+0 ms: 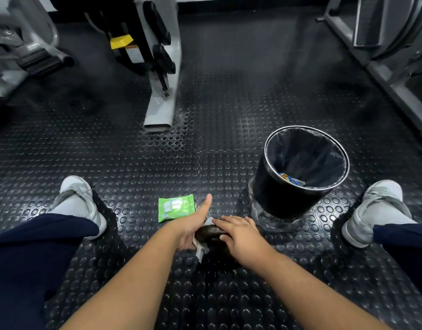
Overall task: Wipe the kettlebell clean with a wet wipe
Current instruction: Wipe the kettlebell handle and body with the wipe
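Note:
A dark kettlebell (208,233) stands on the studded rubber floor between my legs, mostly hidden under my hands. My left hand (193,225) presses a white wet wipe (201,248) against the kettlebell's left side, thumb pointing up. My right hand (240,234) lies over the top and right side of the kettlebell, fingers spread across it. A green pack of wet wipes (176,207) lies flat on the floor just beyond my left hand.
A black waste bin (300,172) with a dark liner and a bit of litter inside stands to the right front. My grey shoes (79,201) (376,210) sit at either side. Grey gym machine frames (161,96) stand further ahead and at right.

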